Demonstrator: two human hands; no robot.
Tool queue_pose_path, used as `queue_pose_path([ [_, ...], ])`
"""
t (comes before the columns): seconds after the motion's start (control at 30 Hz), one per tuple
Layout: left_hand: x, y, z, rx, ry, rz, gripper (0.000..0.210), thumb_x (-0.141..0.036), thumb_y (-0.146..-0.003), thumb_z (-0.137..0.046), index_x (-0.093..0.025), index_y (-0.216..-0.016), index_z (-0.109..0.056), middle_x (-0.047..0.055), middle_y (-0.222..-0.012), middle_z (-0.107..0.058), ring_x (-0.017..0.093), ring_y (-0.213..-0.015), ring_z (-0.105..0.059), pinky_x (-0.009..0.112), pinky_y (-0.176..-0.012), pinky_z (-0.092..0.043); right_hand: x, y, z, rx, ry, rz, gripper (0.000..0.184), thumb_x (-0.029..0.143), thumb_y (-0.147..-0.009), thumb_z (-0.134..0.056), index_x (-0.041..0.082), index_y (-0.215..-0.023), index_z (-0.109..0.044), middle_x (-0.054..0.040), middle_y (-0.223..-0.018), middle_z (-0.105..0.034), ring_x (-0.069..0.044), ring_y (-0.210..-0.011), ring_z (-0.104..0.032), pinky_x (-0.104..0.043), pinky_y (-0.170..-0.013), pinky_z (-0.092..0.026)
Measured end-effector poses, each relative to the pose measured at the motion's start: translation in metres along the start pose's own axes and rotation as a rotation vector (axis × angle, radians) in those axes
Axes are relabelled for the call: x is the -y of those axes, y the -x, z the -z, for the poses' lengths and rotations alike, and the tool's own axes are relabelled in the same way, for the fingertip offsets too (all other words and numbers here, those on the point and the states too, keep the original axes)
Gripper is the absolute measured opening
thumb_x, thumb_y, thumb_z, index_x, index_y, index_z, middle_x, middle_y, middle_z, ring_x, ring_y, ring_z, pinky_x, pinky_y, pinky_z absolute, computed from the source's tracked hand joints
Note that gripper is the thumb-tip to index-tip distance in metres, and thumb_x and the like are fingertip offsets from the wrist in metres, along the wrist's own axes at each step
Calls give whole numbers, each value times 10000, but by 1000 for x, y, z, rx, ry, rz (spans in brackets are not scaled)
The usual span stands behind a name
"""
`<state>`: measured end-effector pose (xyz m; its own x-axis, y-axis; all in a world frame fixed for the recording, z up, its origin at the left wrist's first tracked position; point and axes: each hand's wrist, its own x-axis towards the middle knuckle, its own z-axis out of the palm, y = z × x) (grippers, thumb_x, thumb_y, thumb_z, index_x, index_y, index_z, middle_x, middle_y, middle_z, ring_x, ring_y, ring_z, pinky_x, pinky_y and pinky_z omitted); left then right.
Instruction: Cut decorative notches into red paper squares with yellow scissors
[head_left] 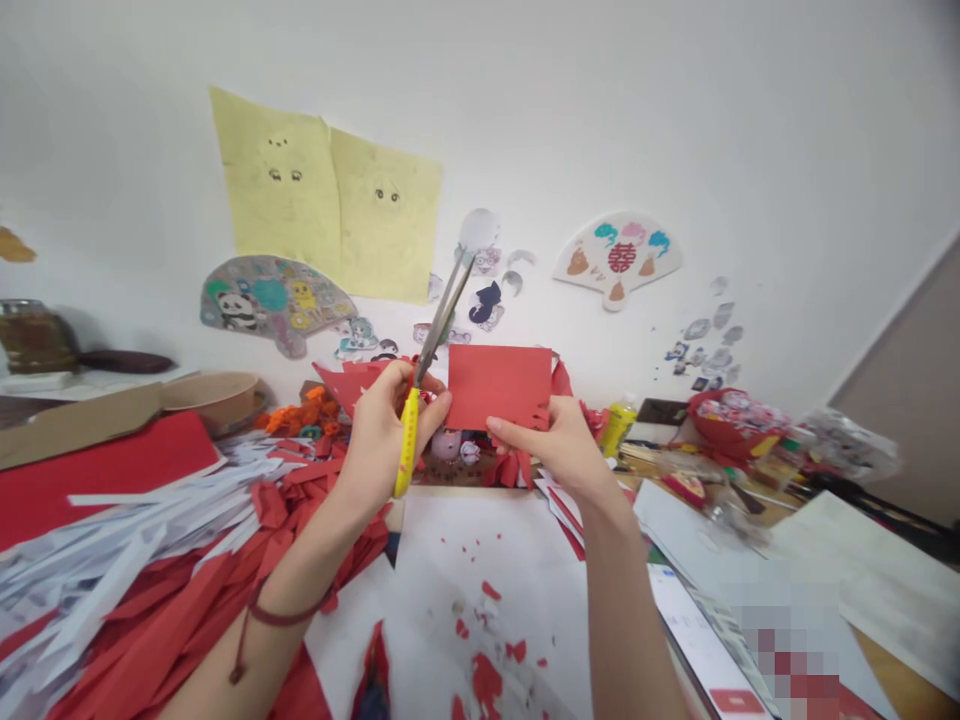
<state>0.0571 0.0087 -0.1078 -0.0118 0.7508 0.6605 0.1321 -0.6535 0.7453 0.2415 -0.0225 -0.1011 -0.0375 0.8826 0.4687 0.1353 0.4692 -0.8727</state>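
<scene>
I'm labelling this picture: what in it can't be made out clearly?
In the head view:
Right hand: some fingers, hidden behind the red paper.
Phone: lower end, cut off by the bottom edge.
Jar: left side, cut off by the left edge.
Lower right: whatever the pixelated patch covers.

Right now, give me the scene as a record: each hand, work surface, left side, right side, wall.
left hand: left hand holds yellow-handled metal scissors, blades pointing up
right hand: right hand grips rectangular red paper by its lower right, small notches near that corner
work surface: white paper sheet with scattered small red paper scraps
left side: heaped long red paper strips and white paper strips
right side: lit smartphone
wall: two pale yellow paper sheets, white fan-shaped decoration
</scene>
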Motion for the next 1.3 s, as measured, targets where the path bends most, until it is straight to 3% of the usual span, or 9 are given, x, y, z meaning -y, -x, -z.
queue_pose_path([
  [0.1, 3, -3, 4, 20, -116, -15, 274, -444, -788, -622, -204, -899, -550, -70, -580, -446, 82, -501, -413, 205, -517, -345, -3, -1, 3, -6, 26, -6, 272, 373, -703, -763, 121, -781, -699, -35, -668, -694, -142, -572, -621, -264, -570, -524],
  [0.23, 10, -12, 20, 63, -390, -132, 431, -469, -764, -622, -192, -1063, -482, 8, -883, -559, 148, -745, -532, 262, -678, -414, -5, -5, 9, -151, -26, 18, 285, 369, -707, -769, 106, -795, -706, -60, -664, -710, -158, -590, -654, -272, -591, -548],
  [0.33, 18, -19, 34, 206, -472, -107, 468, -471, -796, -552, -193, -1147, -415, 19, -890, -555, 184, -779, -546, 288, -685, -419, -1, -4, 12, -240, -118, 46, 280, 345, -715, -774, 97, -832, -718, -78, -730, -734, -170, -652, -692, -295, -678, -582],
  [0.43, 21, -22, 43, 370, -542, -48, 373, -479, -802, -519, -208, -1047, -446, -1, -800, -549, 181, -696, -535, 278, -619, -394, 3, -1, 13, -305, -172, 77, 262, 334, -716, -777, 100, -821, -722, -78, -740, -740, -172, -660, -704, -293, -691, -593],
  [0.63, 7, -15, 38, 515, -627, -45, 329, -508, -793, -536, -221, -937, -461, 25, -876, -605, 214, -761, -571, 292, -650, -393, 3, -2, 7, -270, -195, 85, 240, 341, -718, -773, 120, -798, -722, -54, -659, -720, -149, -574, -674, -247, -591, -576],
  [0.93, -1, -9, 31, 489, -617, -55, 327, -500, -764, -587, -223, -883, -461, 30, -881, -608, 219, -765, -584, 280, -613, -371, 3, -4, -6, -140, -150, 77, 194, 321, -740, -754, 135, -783, -723, -48, -659, -724, -156, -600, -685, -235, -596, -562],
  [1.3, 5, -9, 30, 493, -634, -72, 355, -543, -785, -575, -232, -908, -456, 31, -892, -624, 230, -788, -590, 289, -632, -377, 2, -2, -9, -130, -122, 59, 193, 312, -729, -758, 146, -822, -726, -45, -704, -738, -173, -639, -699, -254, -633, -574],
])
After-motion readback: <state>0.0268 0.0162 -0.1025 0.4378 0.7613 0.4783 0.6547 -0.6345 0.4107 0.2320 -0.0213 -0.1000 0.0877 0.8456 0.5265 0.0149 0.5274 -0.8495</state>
